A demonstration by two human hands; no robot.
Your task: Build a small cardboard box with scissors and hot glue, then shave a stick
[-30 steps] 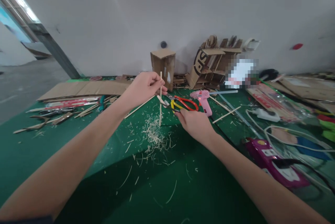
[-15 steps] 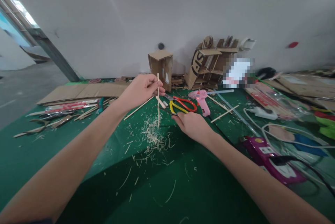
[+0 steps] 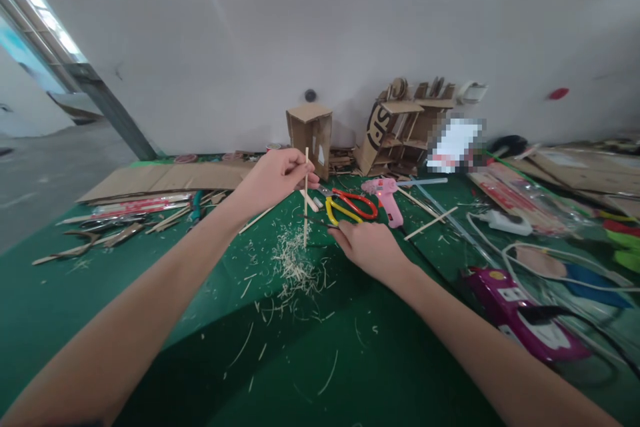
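My left hand (image 3: 275, 177) is closed in a pinch on a thin wooden stick (image 3: 305, 214), which stands upright with its lower end on the green mat (image 3: 150, 320). My right hand (image 3: 370, 247) lies low on the mat just right of the stick. Its fingers are closed on a thin dark tool (image 3: 316, 220) whose tip reaches the stick's lower part. A pile of pale wood shavings (image 3: 295, 267) is spread under and in front of the stick.
Red-and-yellow scissors (image 3: 350, 206) and a pink glue gun (image 3: 387, 197) lie just behind my hands. Cardboard models (image 3: 310, 134) stand by the wall. Flat cardboard (image 3: 165, 177) and sticks lie at the left. A purple device (image 3: 520, 317) with cables sits at the right.
My right hand has slid a little left and nearer along the mat, toward the stick's base. The left hand keeps the stick upright in nearly the same place.
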